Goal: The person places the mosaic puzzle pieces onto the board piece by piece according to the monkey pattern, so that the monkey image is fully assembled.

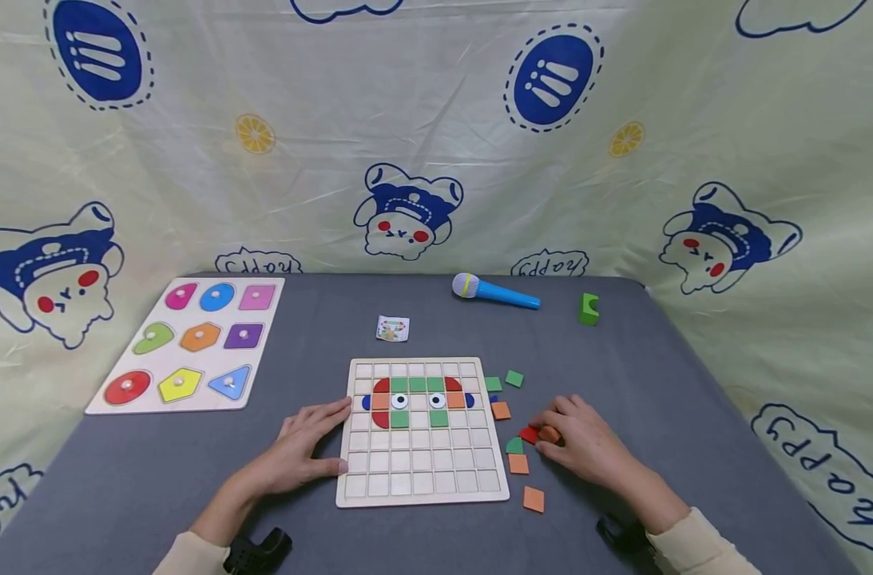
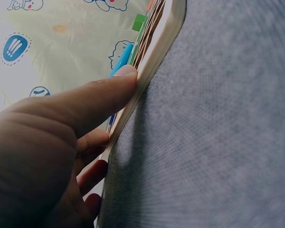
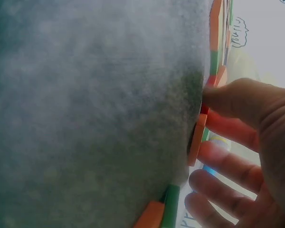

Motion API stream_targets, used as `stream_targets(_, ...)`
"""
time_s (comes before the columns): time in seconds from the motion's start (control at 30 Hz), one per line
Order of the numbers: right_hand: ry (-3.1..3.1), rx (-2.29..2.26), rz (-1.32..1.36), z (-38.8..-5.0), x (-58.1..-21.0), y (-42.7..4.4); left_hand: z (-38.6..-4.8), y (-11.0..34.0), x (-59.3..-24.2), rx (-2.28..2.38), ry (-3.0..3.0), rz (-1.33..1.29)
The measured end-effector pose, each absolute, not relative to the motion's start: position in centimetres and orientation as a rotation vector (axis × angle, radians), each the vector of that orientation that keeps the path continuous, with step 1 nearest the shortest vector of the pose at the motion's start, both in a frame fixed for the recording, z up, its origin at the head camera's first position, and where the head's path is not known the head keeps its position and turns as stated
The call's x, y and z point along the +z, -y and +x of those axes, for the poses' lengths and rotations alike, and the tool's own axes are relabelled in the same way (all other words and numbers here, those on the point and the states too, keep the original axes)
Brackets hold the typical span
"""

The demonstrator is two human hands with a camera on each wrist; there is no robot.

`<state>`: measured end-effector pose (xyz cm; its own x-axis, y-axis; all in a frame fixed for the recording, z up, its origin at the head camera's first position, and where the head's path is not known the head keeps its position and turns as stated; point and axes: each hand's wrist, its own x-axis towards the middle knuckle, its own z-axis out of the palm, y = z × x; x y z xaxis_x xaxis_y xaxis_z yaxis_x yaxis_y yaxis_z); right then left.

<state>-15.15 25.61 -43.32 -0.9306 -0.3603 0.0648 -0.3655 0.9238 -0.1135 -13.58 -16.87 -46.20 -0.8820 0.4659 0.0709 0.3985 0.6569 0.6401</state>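
A pale gridded board [image 1: 422,483] lies on the table, with red, green, orange and blue pieces plus two eye pieces [image 1: 399,402] set in its upper rows. My left hand [image 1: 303,439] touches the board's left edge, thumb [image 2: 104,95] and fingers spread along it. To the right of the board, my right hand [image 1: 587,443] pinches a red tile [image 1: 528,434] between thumb [image 3: 237,97] and index finger, low over the table. An orange tile [image 1: 549,434] is just under those fingers, partly hidden. Close by lie a green quarter-round tile [image 1: 514,446] and an orange square [image 1: 518,464].
More loose tiles lie along the board's right side, including a green square [image 1: 514,378] and another orange square [image 1: 533,499]. Beyond are a small picture card [image 1: 393,328], a blue toy microphone [image 1: 504,295] and a green block [image 1: 589,309]. A shape puzzle [image 1: 192,311] lies far left.
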Motion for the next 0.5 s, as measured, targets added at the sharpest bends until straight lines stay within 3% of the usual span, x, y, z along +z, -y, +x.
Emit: stream_targets(0.5,3.073,0.262,0.714,-16.08,-43.17,-25.62,-13.62,16.92,-46.36,1.037,-2.777,0.732)
